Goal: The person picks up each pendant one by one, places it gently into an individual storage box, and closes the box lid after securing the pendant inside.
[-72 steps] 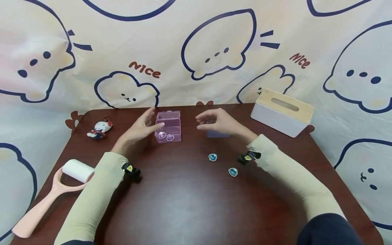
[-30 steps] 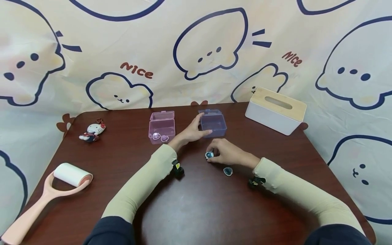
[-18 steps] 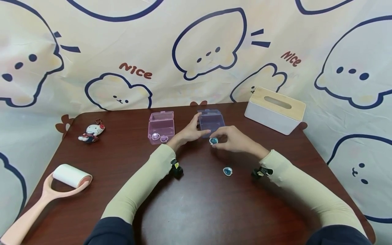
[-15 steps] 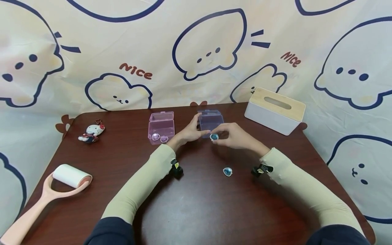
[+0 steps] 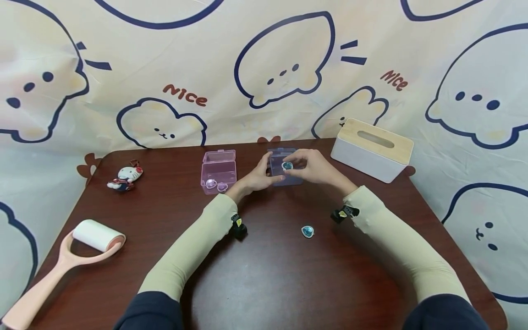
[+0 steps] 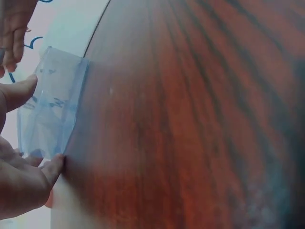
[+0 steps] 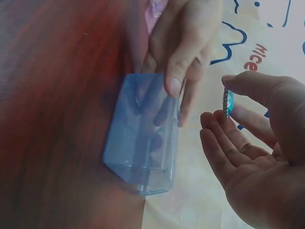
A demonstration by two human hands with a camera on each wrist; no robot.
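A blue gem (image 5: 287, 165), bright and glassy with a beaded, silvery rim, is pinched between the thumb and fingertips of the right hand (image 5: 313, 167). In the right wrist view it is edge-on, the other fingers spread loosely below it, and it hangs clear of the blue box (image 7: 138, 129), above its opening. The left hand (image 5: 259, 175) grips that box by its left side, thumb across the near wall and fingers around behind. The box is see-through, its lid tipped back on the far side

Nearer the person than the right hand, a loose gem (image 5: 307, 231) lies on the desk (image 5: 255, 279), drop-shaped and blue with a pale beaded edge. Just left of the left hand stands a pink box (image 5: 218, 168), clear and open, two small pale pink pieces at its near edge. Well beyond that, further left, lies a white doll (image 5: 125, 178) in dark clothes; a lint roller (image 5: 96, 236) with a pink handle lies nearer the person. To the right of the right hand, at the back, sits a tissue box (image 5: 371, 149), white with a wooden top. The desk is dark reddish wood, glossy, and behind it hangs a cream cloth (image 5: 218, 55) printed with navy-outlined cartoon animals and the word "Nice"
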